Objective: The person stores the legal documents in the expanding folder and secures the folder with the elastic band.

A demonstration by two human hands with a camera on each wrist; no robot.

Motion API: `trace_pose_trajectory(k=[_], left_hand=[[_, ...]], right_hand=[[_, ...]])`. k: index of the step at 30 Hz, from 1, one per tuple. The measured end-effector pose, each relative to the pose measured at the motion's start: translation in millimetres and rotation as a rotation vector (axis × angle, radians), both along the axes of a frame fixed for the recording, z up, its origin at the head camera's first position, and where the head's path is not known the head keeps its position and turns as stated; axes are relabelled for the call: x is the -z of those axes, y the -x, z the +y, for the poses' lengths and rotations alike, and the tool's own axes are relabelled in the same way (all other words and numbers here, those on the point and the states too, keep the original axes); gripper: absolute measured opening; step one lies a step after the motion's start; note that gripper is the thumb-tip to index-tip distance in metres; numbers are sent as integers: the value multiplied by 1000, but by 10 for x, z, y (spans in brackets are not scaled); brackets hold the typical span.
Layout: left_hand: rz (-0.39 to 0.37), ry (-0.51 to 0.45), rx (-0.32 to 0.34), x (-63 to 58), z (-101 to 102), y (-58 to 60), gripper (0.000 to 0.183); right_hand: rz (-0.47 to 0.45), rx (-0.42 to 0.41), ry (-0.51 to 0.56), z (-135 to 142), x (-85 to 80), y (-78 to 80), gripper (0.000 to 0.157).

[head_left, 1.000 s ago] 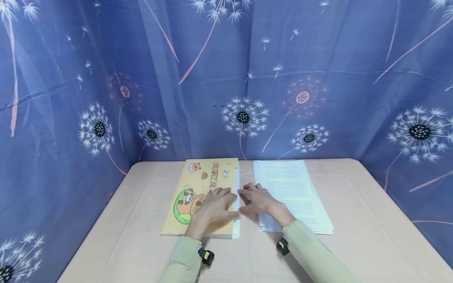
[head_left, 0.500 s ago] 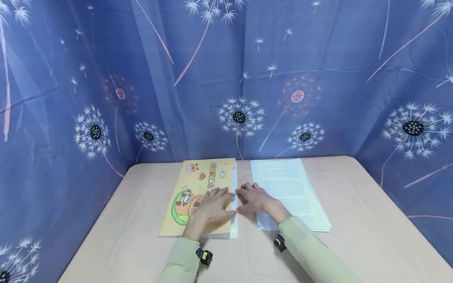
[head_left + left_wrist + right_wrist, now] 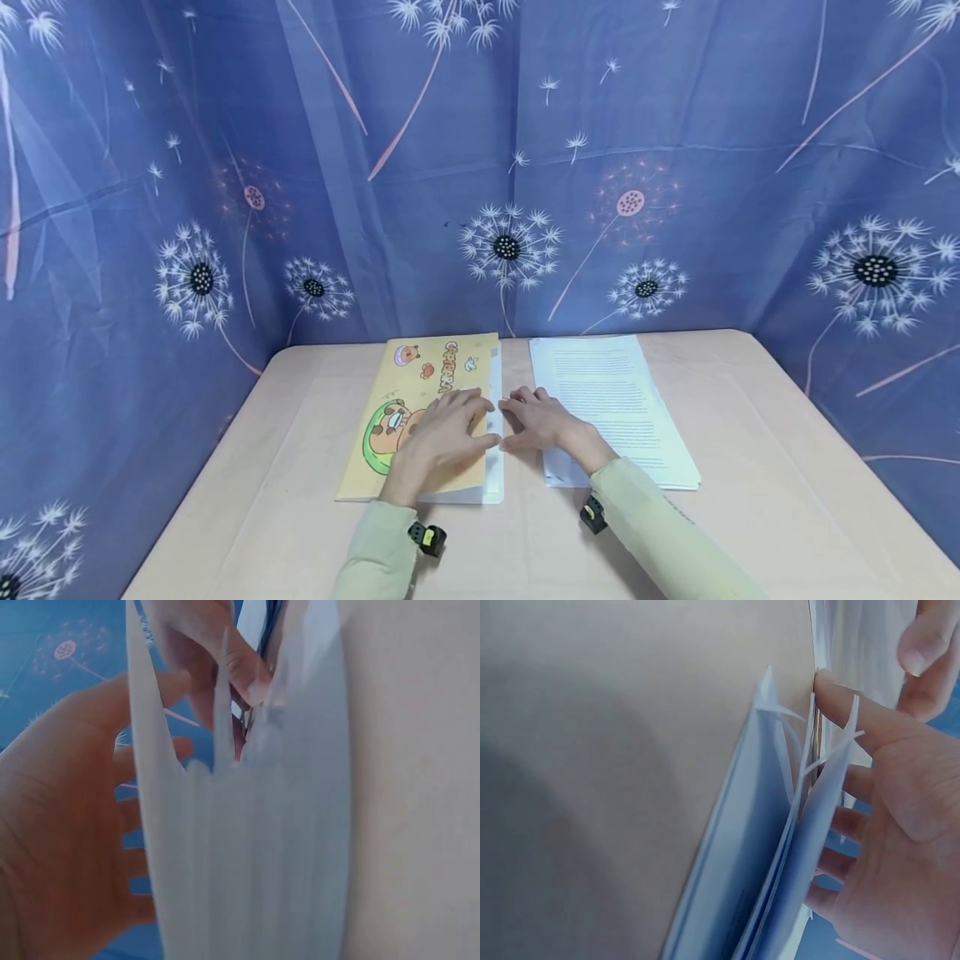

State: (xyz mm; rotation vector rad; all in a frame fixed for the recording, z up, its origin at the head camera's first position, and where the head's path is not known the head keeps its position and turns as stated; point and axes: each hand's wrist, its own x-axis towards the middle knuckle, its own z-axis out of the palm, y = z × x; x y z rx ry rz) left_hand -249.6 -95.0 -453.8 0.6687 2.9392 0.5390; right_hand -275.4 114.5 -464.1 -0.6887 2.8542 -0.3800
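Yellow, cartoon-printed flat folder (image 3: 415, 387) with pale inner leaves (image 3: 493, 479) lies, in the head view, beside a stack of white printed sheets (image 3: 615, 408) on the beige tabletop (image 3: 285, 483). Over its cover (image 3: 367, 479), the left hand (image 3: 446, 427) is loosely spread; the right hand (image 3: 547, 419), also relaxed, reaches from the stack toward the folder's free edge. I see no firm hold. In the left wrist view, the cover stands slightly apart from the leaves, so a light thumb under it alone seems best. In the right wrist view, the thumb points to the folder; contact I cannot tell. This hand should steady the leaves, without disturbing the fanned sheets.
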Motion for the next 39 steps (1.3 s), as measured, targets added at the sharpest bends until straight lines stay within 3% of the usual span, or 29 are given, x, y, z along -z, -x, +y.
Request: trace_pose_trajectory(k=[10,17,27,34,39], left_hand=[[87,-51,-27,-160,-69,45,50],[81,-93,-27,-280,-142,36,49],[58,-205,-143,-423,-315,-24,43],[23,-315,-203,-474,-419,-3,36],[-1,-376,-216,-514,-497,-14,47]], right_hand=[[-4,-17,-1,-4,-66,-23,75],[-7,-18,10,1,-72,-26,74],[-14,-19,14,-3,-63,-23,73],[-19,-21,19,7,-67,-25,74],[-24,-25,24,14,-68,-27,75]])
